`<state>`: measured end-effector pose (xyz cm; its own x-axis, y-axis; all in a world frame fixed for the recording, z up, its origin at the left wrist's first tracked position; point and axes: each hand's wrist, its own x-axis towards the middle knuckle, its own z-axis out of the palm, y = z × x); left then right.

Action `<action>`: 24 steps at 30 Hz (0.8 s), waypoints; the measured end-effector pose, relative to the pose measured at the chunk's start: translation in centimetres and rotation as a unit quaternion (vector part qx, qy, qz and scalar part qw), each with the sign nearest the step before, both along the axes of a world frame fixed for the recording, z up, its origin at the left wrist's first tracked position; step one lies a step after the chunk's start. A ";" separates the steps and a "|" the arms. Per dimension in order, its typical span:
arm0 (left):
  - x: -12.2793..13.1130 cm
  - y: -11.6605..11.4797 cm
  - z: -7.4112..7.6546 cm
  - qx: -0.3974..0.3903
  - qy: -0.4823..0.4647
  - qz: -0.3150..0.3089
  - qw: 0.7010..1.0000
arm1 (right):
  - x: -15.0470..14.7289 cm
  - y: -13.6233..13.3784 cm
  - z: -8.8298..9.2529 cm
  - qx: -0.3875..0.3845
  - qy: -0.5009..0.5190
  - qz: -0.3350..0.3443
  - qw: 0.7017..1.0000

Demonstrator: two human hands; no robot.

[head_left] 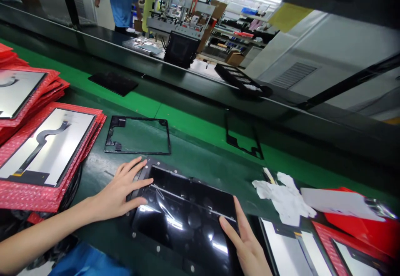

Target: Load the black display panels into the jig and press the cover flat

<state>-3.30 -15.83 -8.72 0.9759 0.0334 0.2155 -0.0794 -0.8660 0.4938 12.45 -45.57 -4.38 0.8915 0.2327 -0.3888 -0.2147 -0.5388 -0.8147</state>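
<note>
A glossy black screen panel lies in a black fixture on the dark green work surface in front of me. My left hand rests flat on the panel's left edge, fingers stretched out and open. My right hand lies on the panel's right edge, fingers extended along it, holding nothing. A thin black frame lies just beyond the panel, apart from both hands.
Stacks of red bubble-wrap sleeves with grey panels fill the left. Crumpled white film and more red-wrapped panels sit at right. Another black frame lies on the green belt. A person in blue stands far back.
</note>
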 end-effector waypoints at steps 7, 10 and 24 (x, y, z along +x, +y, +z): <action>-0.1 -0.4 0.3 -0.014 0.030 -0.028 0.999 | -0.7 0.2 -0.5 0.011 -0.013 -0.040 0.999; -0.1 -0.3 0.4 0.000 0.040 -0.050 0.998 | -1.6 0.7 0.5 0.021 -0.019 -0.061 0.998; 0.0 -0.7 0.4 0.181 0.060 -0.056 0.980 | 0.4 -2.4 -3.4 -0.079 -0.251 0.056 0.963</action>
